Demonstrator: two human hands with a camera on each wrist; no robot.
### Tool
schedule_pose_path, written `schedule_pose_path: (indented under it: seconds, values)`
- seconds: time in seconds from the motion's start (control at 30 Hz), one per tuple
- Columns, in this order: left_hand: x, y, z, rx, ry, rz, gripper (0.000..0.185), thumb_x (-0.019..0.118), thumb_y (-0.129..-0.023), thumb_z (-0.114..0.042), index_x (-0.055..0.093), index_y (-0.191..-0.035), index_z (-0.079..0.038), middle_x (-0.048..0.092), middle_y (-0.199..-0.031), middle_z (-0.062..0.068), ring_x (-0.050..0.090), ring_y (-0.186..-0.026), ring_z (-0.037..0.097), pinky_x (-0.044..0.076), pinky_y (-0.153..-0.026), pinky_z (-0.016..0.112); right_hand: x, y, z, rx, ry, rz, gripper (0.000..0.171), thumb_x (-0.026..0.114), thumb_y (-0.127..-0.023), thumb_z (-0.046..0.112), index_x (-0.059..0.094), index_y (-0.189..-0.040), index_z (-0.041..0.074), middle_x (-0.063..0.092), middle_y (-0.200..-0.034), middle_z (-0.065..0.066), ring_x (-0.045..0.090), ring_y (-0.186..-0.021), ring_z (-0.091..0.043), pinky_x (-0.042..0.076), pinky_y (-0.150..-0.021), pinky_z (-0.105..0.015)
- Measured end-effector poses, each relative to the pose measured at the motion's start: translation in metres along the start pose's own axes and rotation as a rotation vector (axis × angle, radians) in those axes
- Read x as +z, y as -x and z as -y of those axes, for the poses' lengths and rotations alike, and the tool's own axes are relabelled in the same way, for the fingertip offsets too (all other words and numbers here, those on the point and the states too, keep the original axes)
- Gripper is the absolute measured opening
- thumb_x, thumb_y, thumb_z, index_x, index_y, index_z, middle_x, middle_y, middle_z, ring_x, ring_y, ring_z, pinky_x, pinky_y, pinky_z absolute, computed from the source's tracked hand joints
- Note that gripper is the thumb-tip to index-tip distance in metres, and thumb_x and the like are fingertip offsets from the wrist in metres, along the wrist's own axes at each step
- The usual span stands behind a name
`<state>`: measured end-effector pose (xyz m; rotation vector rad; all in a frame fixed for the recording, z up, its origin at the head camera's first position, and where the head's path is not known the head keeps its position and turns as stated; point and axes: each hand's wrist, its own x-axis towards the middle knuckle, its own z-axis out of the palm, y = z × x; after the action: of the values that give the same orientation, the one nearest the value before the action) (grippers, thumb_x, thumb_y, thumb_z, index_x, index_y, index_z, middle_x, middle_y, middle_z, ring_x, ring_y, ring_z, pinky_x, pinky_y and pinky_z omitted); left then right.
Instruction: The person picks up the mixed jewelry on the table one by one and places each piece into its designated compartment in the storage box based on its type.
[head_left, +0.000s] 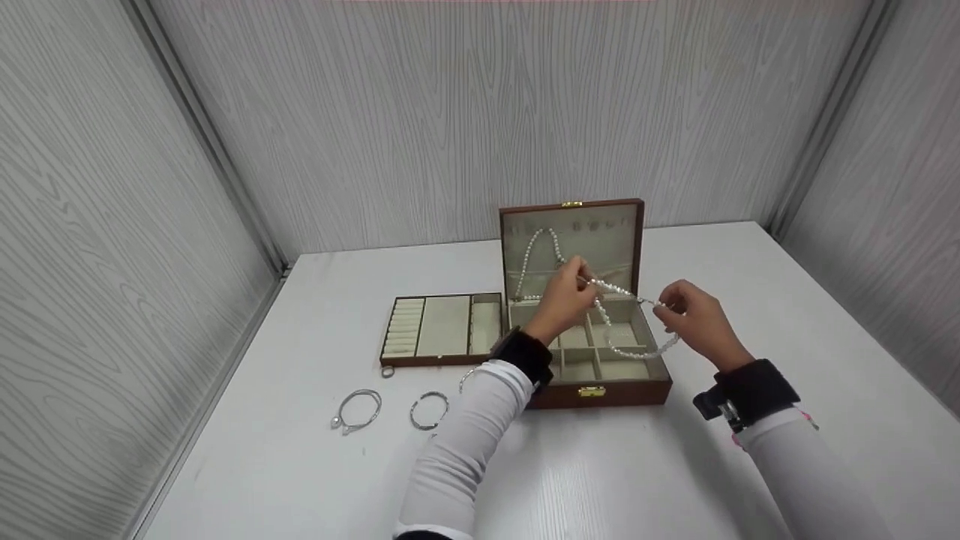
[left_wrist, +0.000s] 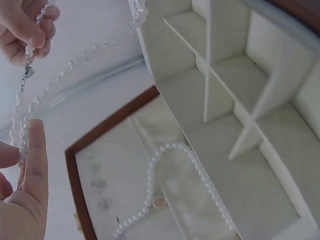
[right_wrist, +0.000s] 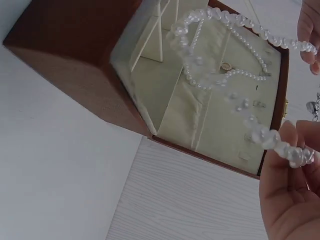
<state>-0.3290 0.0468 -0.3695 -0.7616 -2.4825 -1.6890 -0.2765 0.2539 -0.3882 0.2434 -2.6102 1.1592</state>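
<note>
Both hands pinch a pearl necklace (head_left: 636,355), which sags in a loop between them over the open brown jewelry box (head_left: 630,395). My left hand (head_left: 562,301) grips one part with thumb and index finger. To its right, my right hand (head_left: 699,322) pinches another part near the end. A small silver clasp with a round charm (left_wrist: 28,71) shows between the hands in the left wrist view. Another pearl necklace (right_wrist: 252,50) with a round pendant (right_wrist: 226,66) hangs inside the raised lid (head_left: 571,259), behind my left hand in the head view.
Left of the box lies a tray (head_left: 446,326) with ring rolls. In front of it are a ring (head_left: 387,371), a silver bangle with bead ends (head_left: 360,409), another bangle (head_left: 429,411), and a piece partly hidden by the left sleeve. Compartment dividers (left_wrist: 207,65) fill the box's base.
</note>
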Motion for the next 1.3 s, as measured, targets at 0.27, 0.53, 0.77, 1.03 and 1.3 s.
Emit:
schedule_pose_path:
  seconds: [0.27,0.53,0.77,1.03,1.3]
  values:
    - [-0.015,-0.005,0.014,-0.028,-0.097,-0.133,0.018,0.053,-0.086,0.000,0.050,-0.104,0.000,0.063,-0.101,0.015,0.065,-0.088,0.019,0.051,-0.066,0.016,0.011,-0.027,0.015,-0.018,-0.050,0.007,0.006,0.050,-0.090,0.002,0.048,-0.092,-0.003,0.058,-0.088,-0.017,0.056,-0.064,-0.003,0.047,-0.061,-0.019]
    - [-0.030,-0.008,0.020,0.101,-0.453,-0.131,0.024,0.048,-0.081,0.009,0.069,-0.086,-0.001,0.069,-0.091,0.011,0.064,-0.089,0.020,0.050,-0.078,0.025,0.016,-0.046,0.035,-0.217,0.253,0.009,0.023,0.049,-0.082,-0.012,0.066,-0.097,-0.008,0.063,-0.098,-0.024,0.060,-0.095,-0.037,0.049,-0.083,-0.045]
    - [-0.028,-0.011,0.023,0.077,-0.514,0.009,0.034,0.044,-0.092,-0.004,0.054,-0.124,0.002,0.057,-0.119,0.017,0.056,-0.111,0.024,0.044,-0.097,0.031,0.026,-0.055,0.036,-0.227,0.259,0.028,0.045,0.046,-0.081,-0.010,0.047,-0.126,-0.013,0.048,-0.121,-0.031,0.057,-0.095,-0.038,0.048,-0.081,-0.046]
    - [-0.033,-0.018,0.018,0.062,-0.690,0.032,0.045,0.049,-0.090,-0.011,0.045,-0.134,-0.002,0.047,-0.135,0.014,0.044,-0.126,0.027,0.036,-0.107,0.034,0.033,-0.067,0.044,-0.083,0.250,0.128,0.071,0.049,-0.080,-0.001,0.017,-0.144,-0.006,0.020,-0.147,-0.028,0.043,-0.122,-0.041,0.040,-0.099,-0.051]
    - [-0.033,-0.024,0.017,0.006,-0.892,-0.056,0.055,0.054,-0.088,-0.020,0.037,-0.140,-0.010,0.039,-0.143,0.007,0.042,-0.126,0.022,0.043,-0.099,0.036,0.036,-0.079,0.052,-0.045,0.246,0.148,0.070,0.045,-0.081,-0.001,0.014,-0.144,-0.006,0.015,-0.149,-0.028,0.023,-0.136,-0.044,0.027,-0.109,-0.052]
